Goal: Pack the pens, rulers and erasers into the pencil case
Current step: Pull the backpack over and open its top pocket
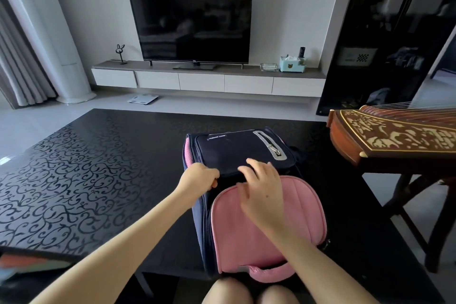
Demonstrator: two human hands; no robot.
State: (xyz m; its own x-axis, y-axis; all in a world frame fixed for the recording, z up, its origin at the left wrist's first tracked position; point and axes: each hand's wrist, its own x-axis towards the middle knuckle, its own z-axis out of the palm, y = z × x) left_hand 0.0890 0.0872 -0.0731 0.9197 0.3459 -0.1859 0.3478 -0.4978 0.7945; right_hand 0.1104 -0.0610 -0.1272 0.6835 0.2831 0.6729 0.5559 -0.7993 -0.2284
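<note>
Navy-and-pink backpack [234, 148] flat on black patterned table [86, 168]; left hand [197, 177] grips backpack's side edge (zipper pull unclear), right hand [264, 190] rests on top.

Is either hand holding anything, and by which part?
The left hand grips the navy-and-pink fabric backpack at its navy pocket's near left corner; the right hand only rests on it.

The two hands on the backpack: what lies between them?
In the head view, only the navy pocket edge of the backpack lies between the left hand and the right hand; nothing else shows there.
</note>
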